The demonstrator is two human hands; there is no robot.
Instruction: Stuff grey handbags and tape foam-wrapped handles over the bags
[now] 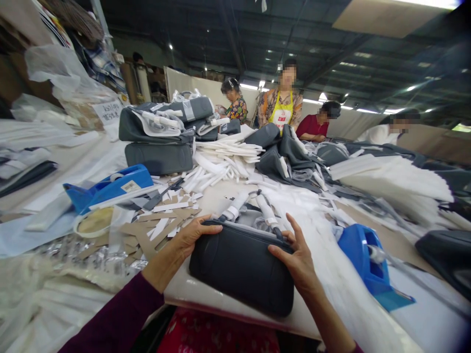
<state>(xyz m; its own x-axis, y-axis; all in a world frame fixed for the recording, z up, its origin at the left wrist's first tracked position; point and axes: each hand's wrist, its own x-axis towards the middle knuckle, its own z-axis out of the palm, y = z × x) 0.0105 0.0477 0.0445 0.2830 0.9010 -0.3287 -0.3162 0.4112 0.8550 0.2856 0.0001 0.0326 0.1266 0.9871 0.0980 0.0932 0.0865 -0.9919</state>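
The camera rides on the worker's head, I see, so it looks forward and down over the worktable [200, 295], close above the dark handbag [239, 267] at lower centre; past that it takes in the yellow-aproned co-worker [281, 113] farther off and, up top, the roof [184, 29].

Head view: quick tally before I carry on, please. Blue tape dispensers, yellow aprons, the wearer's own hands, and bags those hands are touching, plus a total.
Blue tape dispensers: 2
Yellow apron: 1
Wearer's own hands, left hand and right hand: 2
Dark bag between those hands: 1
Total: 6
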